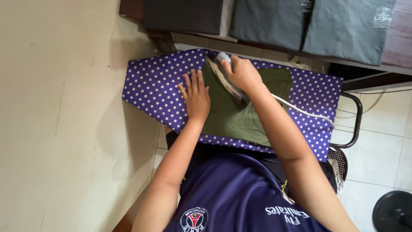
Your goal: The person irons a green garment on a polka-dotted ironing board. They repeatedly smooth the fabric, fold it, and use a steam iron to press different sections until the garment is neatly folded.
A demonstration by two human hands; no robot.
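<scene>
We saw the ironing board [154,88], covered in purple cloth with white dots, running from the left of the view to the right, its near long edge partly hidden behind the person's navy shirt [231,193] and both forearms. Its right end met a black metal frame [354,124], and we could not make out the legs.

On the board's middle lay an olive-green garment [234,116], spread flat, reaching from the far edge almost to the near edge; its right part was covered by the right forearm, so its full outline stayed unclear to us.

The left hand [196,98] lay palm down with fingers spread and straight, gripping nothing, pressing the garment's left edge where it met the dotted cover.

The right hand [241,73] was closed around the handle of a grey electric iron [223,75] near the far edge. The iron's long axis ran diagonally, its tip aimed at the board's far left; the hand hid most of its body. A white cord [304,112] trailed from it toward the right end.

Folded dark clothes [343,28] sat beyond the board, cut off at the top.
</scene>
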